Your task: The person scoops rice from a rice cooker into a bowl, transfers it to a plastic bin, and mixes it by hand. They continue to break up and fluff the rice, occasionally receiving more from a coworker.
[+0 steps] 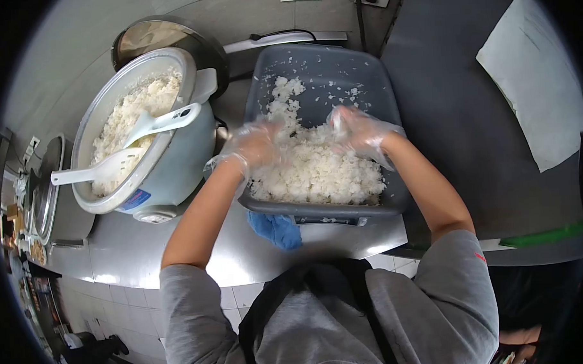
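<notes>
A mass of cooked white rice (323, 174) fills the near part of a deep grey plastic tub (386, 92), with a thinner trail up its left side. Over the tub's left part, my left hand (255, 147), in a clear plastic glove, touches the rice; its fingers are blurred. My right hand (359, 132), gloved the same way, is at the rice on the right. Its fingers are curled in and appear closed on some rice, though the glove and blur obscure the detail.
Left of the tub stands a large rice cooker (186, 147) holding rice, a white paddle (98, 169) and a pale green paddle (164, 120). A round metal lid (155, 39) leans behind it. A blue cloth (275, 230) lies at the tub's near edge; white paper (532, 84) lies right.
</notes>
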Action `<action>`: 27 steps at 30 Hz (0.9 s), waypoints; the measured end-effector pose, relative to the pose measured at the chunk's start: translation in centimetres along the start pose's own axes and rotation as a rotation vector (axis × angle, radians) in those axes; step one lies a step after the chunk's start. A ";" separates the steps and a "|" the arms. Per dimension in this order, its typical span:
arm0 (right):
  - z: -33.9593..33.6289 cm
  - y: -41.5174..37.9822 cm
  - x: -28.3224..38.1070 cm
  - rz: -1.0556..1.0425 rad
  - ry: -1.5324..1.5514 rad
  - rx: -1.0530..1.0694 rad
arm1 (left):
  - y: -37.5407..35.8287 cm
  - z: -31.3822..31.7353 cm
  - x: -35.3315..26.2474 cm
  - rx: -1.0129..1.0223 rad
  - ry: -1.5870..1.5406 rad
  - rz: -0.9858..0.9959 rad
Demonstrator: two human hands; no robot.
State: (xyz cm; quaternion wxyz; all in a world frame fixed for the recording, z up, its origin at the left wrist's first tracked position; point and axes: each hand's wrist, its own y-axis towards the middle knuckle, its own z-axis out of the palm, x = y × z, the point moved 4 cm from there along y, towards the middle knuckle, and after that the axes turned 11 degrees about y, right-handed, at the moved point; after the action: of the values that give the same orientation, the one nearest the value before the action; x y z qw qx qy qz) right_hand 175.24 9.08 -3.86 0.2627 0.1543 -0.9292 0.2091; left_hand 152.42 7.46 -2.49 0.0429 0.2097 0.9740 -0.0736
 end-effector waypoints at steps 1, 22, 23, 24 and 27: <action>0.5 -1.0 -1.2 0.010 0.045 0.020 | -0.6 1.8 -0.2 0.121 0.101 0.095; 7.6 -3.7 2.1 -0.051 0.979 -0.041 | 0.1 7.1 -4.6 0.125 -0.842 0.110; 6.6 -3.1 2.8 -0.078 0.984 -0.054 | 0.9 7.5 -4.3 0.095 -0.909 0.158; 6.1 -1.7 2.1 -0.156 1.029 -0.044 | 1.5 7.5 -4.5 0.073 -0.977 0.214; 3.5 0.6 0.4 -0.281 1.065 -0.155 | -0.1 2.8 -4.5 0.135 -1.264 0.161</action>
State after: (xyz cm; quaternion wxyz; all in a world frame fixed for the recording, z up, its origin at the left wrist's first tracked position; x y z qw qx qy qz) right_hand 173.18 7.88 -6.48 0.7319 0.1302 -0.6513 0.1524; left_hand 156.57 5.13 -4.70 0.6013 0.2007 0.7350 -0.2407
